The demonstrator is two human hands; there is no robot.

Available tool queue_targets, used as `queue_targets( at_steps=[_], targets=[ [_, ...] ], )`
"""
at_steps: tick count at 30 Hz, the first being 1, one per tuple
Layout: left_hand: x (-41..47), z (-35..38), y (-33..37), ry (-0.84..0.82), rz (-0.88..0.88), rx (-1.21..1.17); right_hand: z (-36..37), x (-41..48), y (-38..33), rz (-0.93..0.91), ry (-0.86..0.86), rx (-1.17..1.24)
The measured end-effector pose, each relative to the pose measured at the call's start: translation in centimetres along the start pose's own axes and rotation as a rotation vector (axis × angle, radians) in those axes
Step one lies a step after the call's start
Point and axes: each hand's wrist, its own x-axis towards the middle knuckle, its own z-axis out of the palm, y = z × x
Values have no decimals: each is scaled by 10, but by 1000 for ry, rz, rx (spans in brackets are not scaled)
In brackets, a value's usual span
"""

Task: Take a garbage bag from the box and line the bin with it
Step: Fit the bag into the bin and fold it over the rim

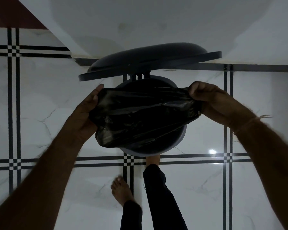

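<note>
- One black garbage bag [145, 117] is held stretched and crumpled over the open mouth of one round bin [148, 153], covering most of the opening. Its long axis runs left to right between two hands. Which edge is its mouth cannot be told.
- The left hand [85, 112] holds the bag's left end. The thumb lies on the far edge and the rest of the hand is tucked beneath the plastic.
- The right hand [211, 100] grips the bag's right end, with its fingers [194, 92] curled tight round a bunch of plastic. A thread band [249, 123] circles that wrist.
- The bin's single dark lid [148, 60] stands raised on its hinge at the far side and leans toward the wall [156, 22].
- Two bare feet show below dark trouser legs. The right foot [152, 161] is at the bin's near rim, its toes hidden under the bin. The left foot [121, 190] is flat on the floor, nearer and to the left.
- The floor [56, 97] is glossy white marble-look tile crossed by black double lines with checkered crossings. A bright glint sits right of the bin. The room is dim, and the pale wall meets the floor just beyond the bin.
</note>
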Motion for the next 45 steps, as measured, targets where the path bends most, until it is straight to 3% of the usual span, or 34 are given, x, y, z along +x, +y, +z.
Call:
queue_targets(
  at_steps=[6, 13, 18, 22, 29, 34, 38, 45],
  targets=[
    [9, -8, 0, -96, 72, 178, 4, 11, 8, -12, 59, -209],
    [59, -3, 3, -60, 120, 357, 0, 64, 21, -151, 158, -385],
    [77, -4, -9, -60, 7, 363, -7, 84, 30, -7, 152, -392],
    [75, -12, -22, -46, -129, 253, -10, 79, 38, 134, 170, -374],
    [40, -32, -52, 213, -272, -46, -24, 36, 65, 57, 254, -35],
    [0, -31, -76, 230, -267, -152, -19, 4, 83, 99, 447, 88],
    [-26, -38, -88, 93, -213, -182, 5, -15, 88, 131, 572, 66],
    [-47, -22, -103, 185, -207, -163, 27, -34, 94, 250, 751, -63]
  ],
)
